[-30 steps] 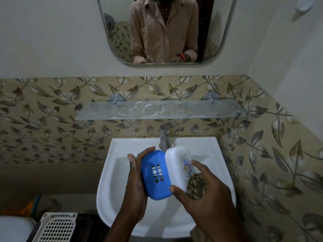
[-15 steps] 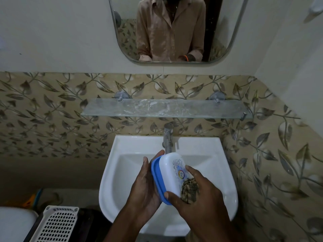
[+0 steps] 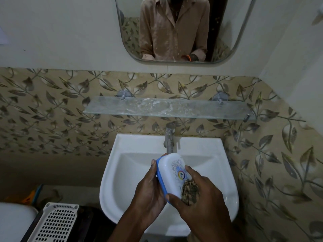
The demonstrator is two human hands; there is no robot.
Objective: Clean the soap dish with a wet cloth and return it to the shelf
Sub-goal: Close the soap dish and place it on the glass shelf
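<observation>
Both hands are over the white sink (image 3: 111,180), just below the tap (image 3: 169,137). The left hand (image 3: 148,193) cups the soap dish (image 3: 172,175) from behind, fingers wrapped on its blue base, white lid closed and facing the camera. The right hand (image 3: 201,198) grips the dish's lower edge with the thumb while pressing a dark patterned cloth (image 3: 189,191) against the lid. Above, the glass shelf (image 3: 166,108) sits bare of the dish.
</observation>
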